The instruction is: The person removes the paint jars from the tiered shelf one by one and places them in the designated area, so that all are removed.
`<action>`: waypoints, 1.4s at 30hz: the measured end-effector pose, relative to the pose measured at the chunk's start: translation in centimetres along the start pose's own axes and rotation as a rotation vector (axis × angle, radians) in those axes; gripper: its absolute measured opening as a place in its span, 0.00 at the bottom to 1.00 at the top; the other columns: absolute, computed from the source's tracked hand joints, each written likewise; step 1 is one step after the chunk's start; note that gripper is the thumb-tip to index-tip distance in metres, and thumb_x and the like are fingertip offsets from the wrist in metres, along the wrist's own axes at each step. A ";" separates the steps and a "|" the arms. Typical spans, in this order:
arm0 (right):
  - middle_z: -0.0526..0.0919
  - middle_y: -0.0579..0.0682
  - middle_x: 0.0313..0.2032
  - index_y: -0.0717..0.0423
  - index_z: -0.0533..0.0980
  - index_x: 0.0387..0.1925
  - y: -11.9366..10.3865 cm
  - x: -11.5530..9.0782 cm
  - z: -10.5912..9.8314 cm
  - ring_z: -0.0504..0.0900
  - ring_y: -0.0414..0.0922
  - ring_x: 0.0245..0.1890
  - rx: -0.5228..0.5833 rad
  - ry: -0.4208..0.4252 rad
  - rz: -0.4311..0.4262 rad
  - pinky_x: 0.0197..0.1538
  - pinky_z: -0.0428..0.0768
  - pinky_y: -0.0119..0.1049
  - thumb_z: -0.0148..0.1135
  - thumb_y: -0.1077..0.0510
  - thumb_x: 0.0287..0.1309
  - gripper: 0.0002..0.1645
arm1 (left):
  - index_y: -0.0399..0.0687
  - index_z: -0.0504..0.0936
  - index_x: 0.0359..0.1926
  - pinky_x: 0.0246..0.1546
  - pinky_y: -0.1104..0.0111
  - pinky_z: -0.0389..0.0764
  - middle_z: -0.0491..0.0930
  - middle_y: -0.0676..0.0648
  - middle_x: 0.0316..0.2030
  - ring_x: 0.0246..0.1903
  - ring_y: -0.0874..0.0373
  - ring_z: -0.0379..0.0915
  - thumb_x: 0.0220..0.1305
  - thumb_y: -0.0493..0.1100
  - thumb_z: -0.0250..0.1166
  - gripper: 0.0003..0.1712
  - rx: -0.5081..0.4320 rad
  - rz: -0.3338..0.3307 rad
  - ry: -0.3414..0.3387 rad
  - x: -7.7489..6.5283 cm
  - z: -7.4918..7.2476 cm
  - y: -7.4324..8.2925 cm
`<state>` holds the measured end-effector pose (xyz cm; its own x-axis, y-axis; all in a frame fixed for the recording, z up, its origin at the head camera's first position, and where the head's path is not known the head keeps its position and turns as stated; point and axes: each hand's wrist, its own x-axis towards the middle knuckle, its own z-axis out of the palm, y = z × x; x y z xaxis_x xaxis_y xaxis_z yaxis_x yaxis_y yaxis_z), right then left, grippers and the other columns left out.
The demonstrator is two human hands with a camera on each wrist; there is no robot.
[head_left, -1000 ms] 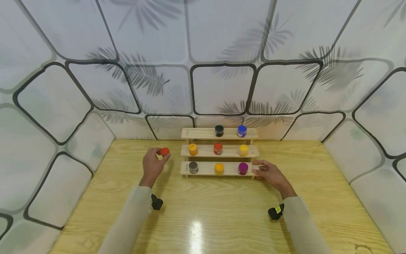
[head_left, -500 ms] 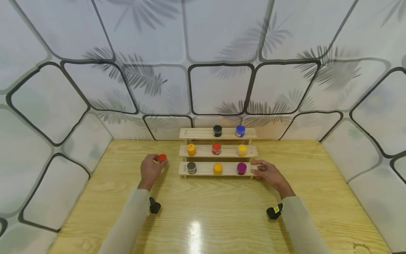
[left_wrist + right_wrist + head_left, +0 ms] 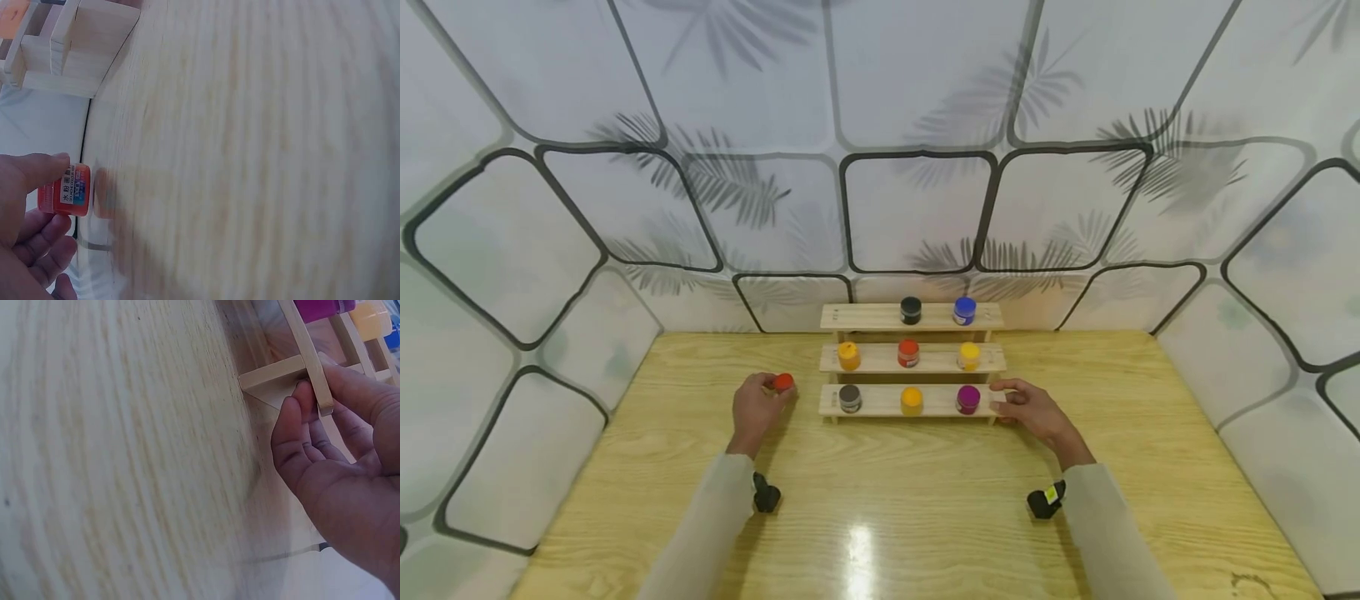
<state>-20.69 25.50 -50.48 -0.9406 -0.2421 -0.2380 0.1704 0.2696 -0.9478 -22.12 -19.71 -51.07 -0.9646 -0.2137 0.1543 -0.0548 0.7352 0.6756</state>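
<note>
My left hand [image 3: 756, 414] pinches a small red paint jar [image 3: 74, 190] between thumb and fingers, left of the wooden rack [image 3: 876, 402]. In the left wrist view the jar is close over the tabletop, its label showing and a reddish reflection beside it. My right hand [image 3: 1036, 416] grips the right end of the rack's lowest shelf [image 3: 315, 378], thumb above and fingers curled beneath the board. Nearest to that hand stands a purple jar [image 3: 967, 399]. A yellow-orange jar [image 3: 912, 402] and a dark grey jar [image 3: 850, 398] share this shelf.
On the middle shelf stand orange [image 3: 849, 356], red [image 3: 907, 353] and yellow [image 3: 969, 357] jars. The top shelf bears a black jar [image 3: 911, 311] and a blue jar [image 3: 965, 311]. Behind the wooden table [image 3: 955, 517] hangs a patterned cloth [image 3: 917, 212], also along both sides.
My left hand has brought the red jar lower and nearer to me, down towards the tabletop. My right hand keeps its grip on the rack. The head view has shifted slightly.
</note>
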 end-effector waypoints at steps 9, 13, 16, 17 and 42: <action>0.70 0.44 0.31 0.69 0.62 0.63 -0.5 -0.3 0.0 0.75 0.35 0.36 0.004 -0.020 -0.003 0.47 0.80 0.36 0.59 0.58 0.63 0.32 | 0.28 0.79 0.45 0.42 0.51 0.75 0.79 0.32 0.40 0.39 0.40 0.76 0.53 0.45 0.71 0.25 0.013 0.019 0.005 -0.2 -0.1 0.1; 0.72 0.44 0.31 0.68 0.62 0.63 -0.4 -0.2 0.0 0.76 0.35 0.36 0.004 -0.013 -0.001 0.46 0.80 0.35 0.59 0.58 0.63 0.31 | 0.28 0.78 0.45 0.43 0.51 0.75 0.78 0.32 0.40 0.39 0.40 0.76 0.54 0.44 0.70 0.25 0.012 0.012 -0.010 -0.1 0.0 0.0; 0.73 0.44 0.31 0.68 0.63 0.62 -0.1 -0.1 0.0 0.76 0.36 0.36 0.000 -0.008 0.002 0.46 0.80 0.34 0.60 0.57 0.62 0.31 | 0.28 0.78 0.46 0.43 0.51 0.75 0.78 0.32 0.41 0.40 0.41 0.75 0.55 0.46 0.69 0.26 0.035 -0.003 -0.029 0.0 0.0 -0.2; 0.73 0.44 0.31 0.68 0.64 0.62 -0.1 0.0 0.0 0.76 0.36 0.36 0.002 -0.007 0.004 0.46 0.80 0.34 0.60 0.58 0.62 0.31 | 0.29 0.77 0.47 0.43 0.51 0.75 0.78 0.33 0.41 0.41 0.41 0.75 0.55 0.48 0.69 0.27 0.048 -0.008 -0.036 0.0 0.0 -0.2; 0.74 0.45 0.32 0.67 0.64 0.62 0.0 0.1 -0.2 0.76 0.38 0.38 -0.014 -0.002 -0.001 0.47 0.80 0.35 0.61 0.56 0.62 0.32 | 0.36 0.70 0.60 0.44 0.53 0.69 0.71 0.36 0.53 0.45 0.42 0.66 0.57 0.53 0.68 0.36 -0.134 0.053 -0.035 1.1 -1.5 3.7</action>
<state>-20.81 25.62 -50.49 -0.9401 -0.2444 -0.2375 0.1653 0.2824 -0.9450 -22.97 -18.24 -47.33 -0.9738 -0.1527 0.1686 0.0290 0.6517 0.7579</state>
